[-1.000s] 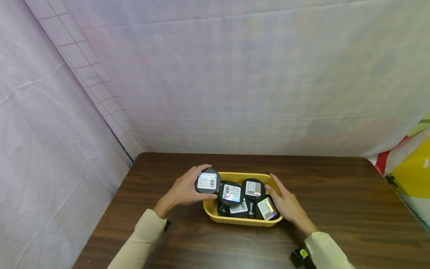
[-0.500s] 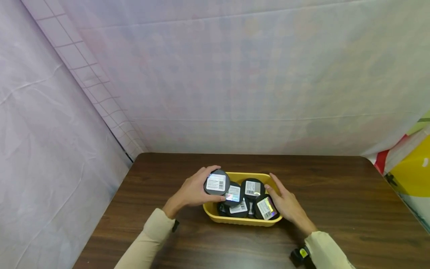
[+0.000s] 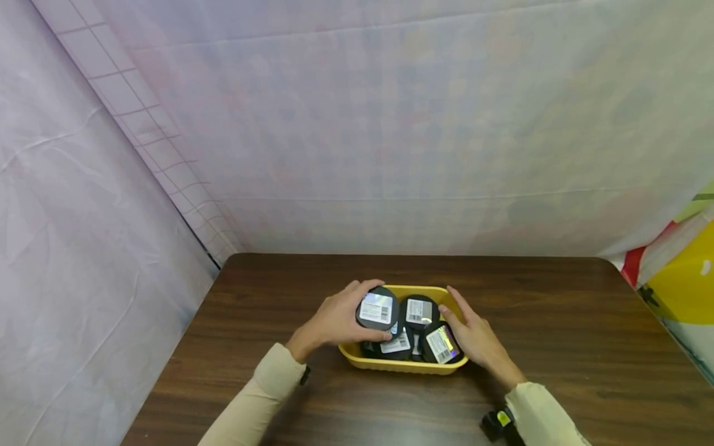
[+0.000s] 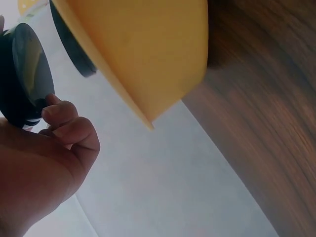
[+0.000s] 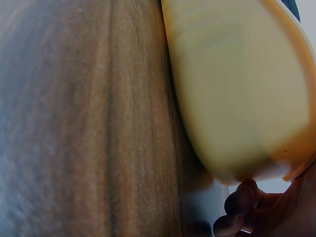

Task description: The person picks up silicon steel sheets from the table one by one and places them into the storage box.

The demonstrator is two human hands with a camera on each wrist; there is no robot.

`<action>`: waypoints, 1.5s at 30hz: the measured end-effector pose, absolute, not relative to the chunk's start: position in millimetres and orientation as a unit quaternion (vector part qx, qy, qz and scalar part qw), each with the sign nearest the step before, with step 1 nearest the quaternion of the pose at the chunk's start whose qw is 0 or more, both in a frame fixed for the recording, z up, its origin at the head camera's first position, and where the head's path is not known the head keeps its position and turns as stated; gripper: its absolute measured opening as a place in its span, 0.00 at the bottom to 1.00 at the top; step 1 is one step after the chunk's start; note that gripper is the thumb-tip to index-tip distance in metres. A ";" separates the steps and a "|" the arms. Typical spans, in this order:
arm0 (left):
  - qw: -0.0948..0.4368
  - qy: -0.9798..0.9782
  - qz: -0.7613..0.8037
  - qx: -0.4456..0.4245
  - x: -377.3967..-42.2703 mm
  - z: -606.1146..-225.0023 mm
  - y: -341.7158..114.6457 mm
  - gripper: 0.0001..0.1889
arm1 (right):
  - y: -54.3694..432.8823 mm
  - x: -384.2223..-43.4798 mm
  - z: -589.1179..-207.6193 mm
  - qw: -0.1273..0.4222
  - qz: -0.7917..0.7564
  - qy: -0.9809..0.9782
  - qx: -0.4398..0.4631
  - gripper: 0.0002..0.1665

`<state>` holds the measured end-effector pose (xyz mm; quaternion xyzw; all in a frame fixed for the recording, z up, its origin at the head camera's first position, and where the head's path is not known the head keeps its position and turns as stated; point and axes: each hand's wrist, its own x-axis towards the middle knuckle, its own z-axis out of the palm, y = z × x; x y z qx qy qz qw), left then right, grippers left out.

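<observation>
My left hand (image 3: 340, 314) holds a round black container (image 3: 377, 308) by its sides, over the left part of a yellow plastic basket (image 3: 401, 367). A white label with a barcode faces up on it. In the left wrist view this container (image 4: 27, 74) is apart from the basket wall (image 4: 148, 49). Several similar labelled containers (image 3: 419, 311) lie piled in the basket, partly hidden by the held one. My right hand (image 3: 481, 339) grips the basket's right end, thumb inside the rim. From the right wrist view, curled fingers (image 5: 242, 200) touch the basket's outside.
The basket stands on a dark brown wooden table (image 3: 279, 279). Behind it hangs a pale patterned cloth (image 3: 390, 155), and a white cloth (image 3: 83, 248) hangs at the left. A yellow and red printed item (image 3: 680, 279) is beyond the table's right edge.
My left hand has moved right with the black container, from the basket's left edge to over the pile, covering another container. The right hand and the basket stay in place.
</observation>
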<state>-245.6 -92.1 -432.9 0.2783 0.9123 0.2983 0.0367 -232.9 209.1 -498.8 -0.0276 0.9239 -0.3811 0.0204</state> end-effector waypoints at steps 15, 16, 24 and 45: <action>0.001 0.927 0.207 0.313 -240.4 -438.9 -68.1 0.51 | 209.8 -233.7 -500.0 0.017 -0.379 0.925 -0.028 0.42; -0.001 0.927 0.204 0.315 -240.3 -439.1 -66.8 0.51 | 209.7 -233.8 -500.1 0.017 -0.380 0.925 -0.028 0.42; -0.024 0.930 0.169 0.326 -240.7 -443.5 -59.0 0.51 | 209.6 -234.0 -499.6 0.017 -0.379 0.925 -0.030 0.42; -0.061 0.940 0.108 0.317 -242.7 -448.7 -44.2 0.54 | 209.7 -233.6 -499.0 0.022 -0.383 0.923 -0.030 0.42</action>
